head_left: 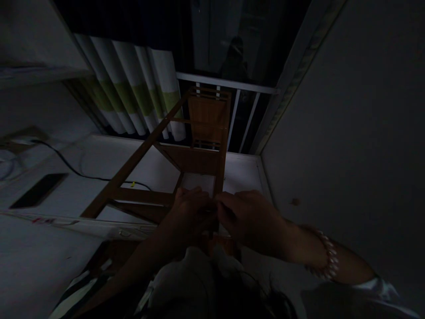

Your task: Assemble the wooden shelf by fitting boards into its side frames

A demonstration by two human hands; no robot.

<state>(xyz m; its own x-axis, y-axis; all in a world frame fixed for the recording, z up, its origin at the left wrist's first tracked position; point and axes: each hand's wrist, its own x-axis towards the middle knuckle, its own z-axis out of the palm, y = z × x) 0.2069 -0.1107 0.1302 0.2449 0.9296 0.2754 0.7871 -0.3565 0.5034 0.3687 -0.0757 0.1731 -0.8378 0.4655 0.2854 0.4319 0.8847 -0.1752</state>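
Note:
The picture is very dark. A brown wooden frame [199, 155], like a small shelf or ladder rack, stands on a white surface [99, 164] and leans toward a window. My left hand [191, 212] and my right hand [247, 217] meet at the near end of one upright post of the frame, fingers curled around it or around something small there. What lies between the fingers is hidden in the dark. A bead bracelet [328, 259] is on my right wrist.
A dark phone [38, 190] lies flat at the left on the white surface, with a black cable [76, 170] running past it. Striped white-and-green curtains [139, 97] hang behind. A white railing [232, 88] crosses the window. A grey wall [348, 133] closes the right side.

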